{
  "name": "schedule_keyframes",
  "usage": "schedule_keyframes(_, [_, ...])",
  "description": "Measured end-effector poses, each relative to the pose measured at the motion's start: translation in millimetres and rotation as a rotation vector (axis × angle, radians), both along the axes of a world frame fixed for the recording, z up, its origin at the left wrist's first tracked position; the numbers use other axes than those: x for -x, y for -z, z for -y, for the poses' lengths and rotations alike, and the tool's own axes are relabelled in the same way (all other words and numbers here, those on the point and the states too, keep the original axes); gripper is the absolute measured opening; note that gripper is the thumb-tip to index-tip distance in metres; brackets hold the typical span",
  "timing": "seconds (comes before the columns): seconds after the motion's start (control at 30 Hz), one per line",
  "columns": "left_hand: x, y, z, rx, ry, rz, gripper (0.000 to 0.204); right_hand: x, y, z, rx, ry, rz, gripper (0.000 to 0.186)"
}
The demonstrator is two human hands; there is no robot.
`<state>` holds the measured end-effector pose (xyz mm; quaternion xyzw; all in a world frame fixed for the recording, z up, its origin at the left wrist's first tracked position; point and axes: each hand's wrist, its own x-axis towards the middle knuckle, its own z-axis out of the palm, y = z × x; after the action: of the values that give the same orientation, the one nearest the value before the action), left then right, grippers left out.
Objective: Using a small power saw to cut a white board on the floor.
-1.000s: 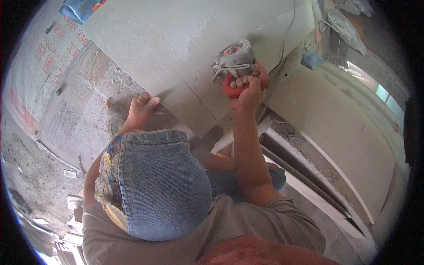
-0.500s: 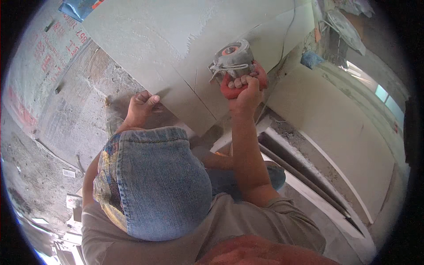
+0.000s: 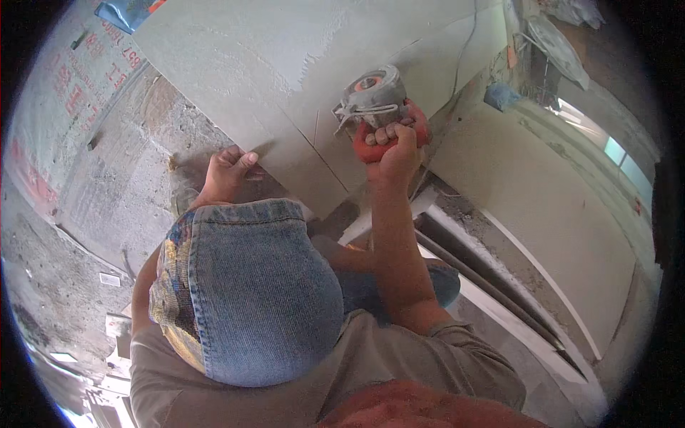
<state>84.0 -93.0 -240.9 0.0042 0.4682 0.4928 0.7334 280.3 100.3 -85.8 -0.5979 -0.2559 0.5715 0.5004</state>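
Note:
My right hand [image 3: 394,146] is closed round the red handle of a dusty grey handheld tile cutter [image 3: 371,93]. The cutter is over the large pale tile [image 3: 214,78], its round guard turned upward. Its blade and any contact with the tile I cannot make out. A thin dark cut line [image 3: 314,150] runs across the tile to its near edge, with a shorter line beside it. At the tile's left edge my left hand [image 3: 227,175] is closed, thumb against the edge and fingers curled, partly below it.
A cable [image 3: 462,60] trails over the tile on the right. Another pale slab [image 3: 549,192] lies to the right, with long strips [image 3: 492,299] and a dark gap before it. Rough concrete floor [image 3: 143,128] and a board with red print [image 3: 78,78] are on the left.
The cutter and my right hand have shifted very slightly left. My left hand stays at the tile's edge.

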Motion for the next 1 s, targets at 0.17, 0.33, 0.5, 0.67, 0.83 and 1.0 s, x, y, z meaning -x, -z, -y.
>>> schedule_keyframes(0.17, [5,-12,-7,0.007,0.08,-0.085,0.023,5,-3,0,0.015,0.04,0.028,0.055])
schedule_keyframes(0.33, [1,-14,-7,-0.025,-0.036,0.089,0.025,6,-5,1,-0.002,-0.004,0.049,0.055])
schedule_keyframes(0.5, [2,-6,-2,-0.019,0.003,0.037,0.026,11,-8,5,0.052,-0.004,0.047,0.057])
schedule_keyframes(0.67, [1,-7,-5,-0.024,0.009,0.032,0.026,11,-10,8,0.037,-0.016,0.025,0.054])
schedule_keyframes(0.83, [5,-15,-8,0.022,0.028,0.033,0.023,3,0,7,0.009,0.0,0.035,0.052])
schedule_keyframes(1.0, [0,-9,-9,0.033,0.022,0.015,0.022,2,-3,7,0.015,-0.007,0.03,0.052])
